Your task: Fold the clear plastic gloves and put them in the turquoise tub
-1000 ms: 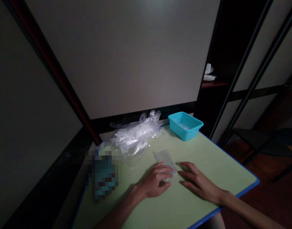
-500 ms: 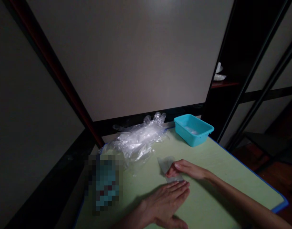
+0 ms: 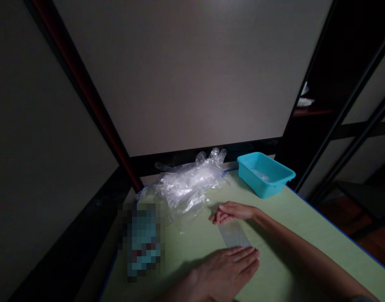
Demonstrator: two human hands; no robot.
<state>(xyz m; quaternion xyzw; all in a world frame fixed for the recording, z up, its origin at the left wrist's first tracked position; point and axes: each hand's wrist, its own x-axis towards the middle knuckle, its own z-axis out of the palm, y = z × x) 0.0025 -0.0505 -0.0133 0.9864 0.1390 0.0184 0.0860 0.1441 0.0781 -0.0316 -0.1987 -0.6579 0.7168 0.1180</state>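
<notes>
A small, flat, translucent plastic piece (image 3: 234, 235) lies on the pale green table (image 3: 186, 247). My left hand (image 3: 225, 270) rests palm down with fingers stretched out, its fingertips at the near edge of the plastic. At the far edge, my right hand (image 3: 232, 212) touches the plastic with bent fingers; whether it pinches the film cannot be made out. Beyond my hands spreads a crumpled heap of clear plastic gloves (image 3: 189, 180). A turquoise basket (image 3: 264, 174) with some clear plastic inside stands at the back right of the table.
A pixelated teal item (image 3: 144, 239) lies at the table's left edge. Pale panels (image 3: 195, 84) rise behind the table. White items (image 3: 305, 102) sit on a dark shelf at the right, and a dark chair (image 3: 365, 197) stands beyond the table's right edge.
My right hand has moved away from my left hand toward the far end of the plastic, uncovering more of it. The view has shifted slightly.
</notes>
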